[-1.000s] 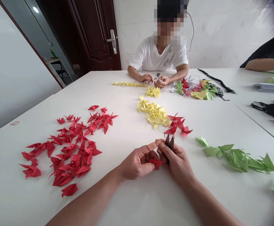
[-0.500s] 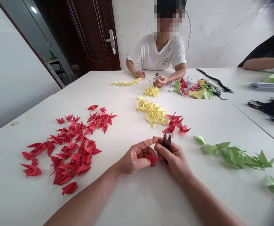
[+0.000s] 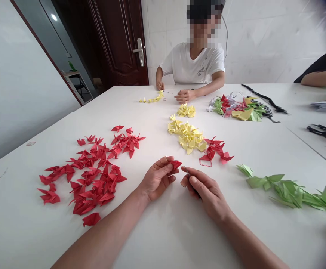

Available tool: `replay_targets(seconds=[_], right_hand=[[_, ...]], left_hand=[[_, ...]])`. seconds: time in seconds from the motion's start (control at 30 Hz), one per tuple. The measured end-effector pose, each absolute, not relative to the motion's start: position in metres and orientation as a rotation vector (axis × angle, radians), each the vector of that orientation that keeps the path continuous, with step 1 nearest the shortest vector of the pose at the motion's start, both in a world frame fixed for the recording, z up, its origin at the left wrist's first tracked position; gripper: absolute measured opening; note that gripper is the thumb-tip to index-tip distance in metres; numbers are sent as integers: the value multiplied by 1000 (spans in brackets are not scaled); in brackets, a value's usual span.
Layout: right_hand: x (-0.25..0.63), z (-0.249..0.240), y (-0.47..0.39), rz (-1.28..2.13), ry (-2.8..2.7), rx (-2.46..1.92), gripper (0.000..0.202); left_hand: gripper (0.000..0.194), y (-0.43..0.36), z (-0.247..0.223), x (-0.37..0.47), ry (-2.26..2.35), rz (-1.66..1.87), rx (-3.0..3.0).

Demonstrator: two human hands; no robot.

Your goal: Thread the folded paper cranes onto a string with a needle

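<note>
My left hand (image 3: 160,177) pinches a folded red paper crane (image 3: 176,164) between thumb and fingers, just above the white table. Close to its right, my right hand (image 3: 205,188) is closed around small dark snips (image 3: 187,172). Their thin tip points up and left toward the crane, with a small gap between them. Most of the snips is hidden by my fingers. A large pile of red paper cranes (image 3: 95,183) lies to the left of my hands. Beyond my hands sit a few more red cranes (image 3: 215,149) beside a pile of yellow cranes (image 3: 189,136).
Green cranes (image 3: 292,192) lie in a row at right. Mixed-colour cranes (image 3: 238,106) and black cords (image 3: 265,98) are farther back. Across the table (image 3: 151,243), a person in a white shirt (image 3: 191,63) handles a yellow crane string (image 3: 153,99). Another person's arm (image 3: 322,78) rests at far right.
My left hand has raised the red crane and moved away from my right hand. My right hand has turned the snips' blades from upright to leftward. The co-worker's hands have shifted; the view has swung slightly left.
</note>
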State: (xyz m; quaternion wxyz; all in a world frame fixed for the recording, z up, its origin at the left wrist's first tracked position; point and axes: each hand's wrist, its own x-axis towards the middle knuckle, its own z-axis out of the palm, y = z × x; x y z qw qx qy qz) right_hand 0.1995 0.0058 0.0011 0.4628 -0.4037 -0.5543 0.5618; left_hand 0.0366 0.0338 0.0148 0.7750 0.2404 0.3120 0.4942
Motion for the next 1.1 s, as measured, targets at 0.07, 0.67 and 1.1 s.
replay_targets(seconds=[0.07,0.67,1.1], right_hand=[[199,2,5,1375,-1428,-998,33],[197,0,7,1196,-1615,-1133,37],[196,3,6,1237,-1565,-1107,35]], left_hand=[[15,34,15,36,646,1072,528],[16,34,14,35,669,1043,551],[19,35,16,35,666,1060,503]])
